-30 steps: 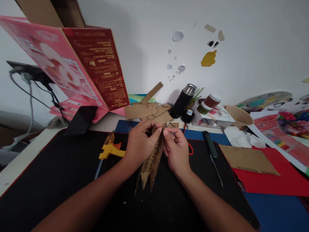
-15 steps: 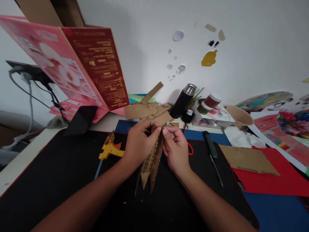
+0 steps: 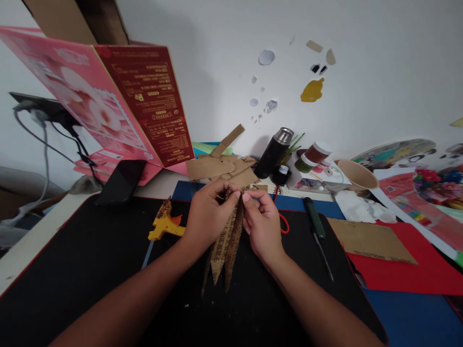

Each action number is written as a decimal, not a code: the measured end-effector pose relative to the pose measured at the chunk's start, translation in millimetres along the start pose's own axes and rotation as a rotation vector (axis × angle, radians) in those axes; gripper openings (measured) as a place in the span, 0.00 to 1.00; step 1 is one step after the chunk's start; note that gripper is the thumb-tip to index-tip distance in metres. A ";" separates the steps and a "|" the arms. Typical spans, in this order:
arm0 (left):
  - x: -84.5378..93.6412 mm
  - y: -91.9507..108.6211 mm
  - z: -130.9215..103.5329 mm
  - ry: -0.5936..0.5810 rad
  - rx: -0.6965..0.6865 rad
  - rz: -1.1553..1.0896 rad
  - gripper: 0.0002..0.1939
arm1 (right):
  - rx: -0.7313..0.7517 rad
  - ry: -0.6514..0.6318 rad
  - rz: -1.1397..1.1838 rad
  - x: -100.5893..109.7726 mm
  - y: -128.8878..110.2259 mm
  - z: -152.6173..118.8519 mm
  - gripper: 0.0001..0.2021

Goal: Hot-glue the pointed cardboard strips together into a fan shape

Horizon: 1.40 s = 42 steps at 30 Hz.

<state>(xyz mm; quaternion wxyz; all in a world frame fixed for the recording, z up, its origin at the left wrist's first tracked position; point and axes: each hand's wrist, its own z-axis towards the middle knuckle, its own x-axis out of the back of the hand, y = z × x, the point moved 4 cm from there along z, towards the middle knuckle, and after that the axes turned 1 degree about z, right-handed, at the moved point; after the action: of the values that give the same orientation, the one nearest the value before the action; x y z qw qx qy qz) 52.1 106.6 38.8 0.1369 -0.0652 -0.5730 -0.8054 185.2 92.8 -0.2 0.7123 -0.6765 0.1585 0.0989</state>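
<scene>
Pointed cardboard strips (image 3: 224,246) with printed characters hang between my hands over the black mat (image 3: 173,308). My left hand (image 3: 211,209) is closed, pinching the strips' upper end between thumb and fingers. Against the same upper end, my right hand (image 3: 263,219) pinches from the other side, its thumb and index fingertips close to the left thumb. The exact join under the fingertips is hidden. A yellow glue gun (image 3: 164,222) lies just left of my left hand. Red-handled scissors (image 3: 285,224) show partly behind my right hand.
Cardboard scraps (image 3: 213,167) lie behind my hands, beside a black thermos (image 3: 274,153). A green-handled pointed tool (image 3: 315,219) rests at right, near a cardboard piece (image 3: 372,238) on red sheet (image 3: 408,279). At left are a black phone (image 3: 122,182) and a standing pink-and-red box (image 3: 144,96).
Hardly anything differs. Both hands keep their pinch on the cardboard strips in nearly the same place, and the camera view has shifted very slightly.
</scene>
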 end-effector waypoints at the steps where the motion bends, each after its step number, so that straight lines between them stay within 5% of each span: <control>1: 0.2 -0.2 0.4 -0.001 0.003 -0.007 0.04 | -0.001 -0.003 0.002 -0.4 -0.1 0.3 0.12; 42: -1.9 -11.8 3.1 -0.024 0.119 -0.034 0.04 | -0.060 0.011 -0.032 -2.2 3.9 3.4 0.15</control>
<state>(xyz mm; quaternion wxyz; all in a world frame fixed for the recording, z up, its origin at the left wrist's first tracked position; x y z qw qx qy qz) 50.2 113.4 28.7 0.1200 -0.0568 -0.6226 -0.7712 182.0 96.6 -2.9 0.6923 -0.7006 0.1484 0.0884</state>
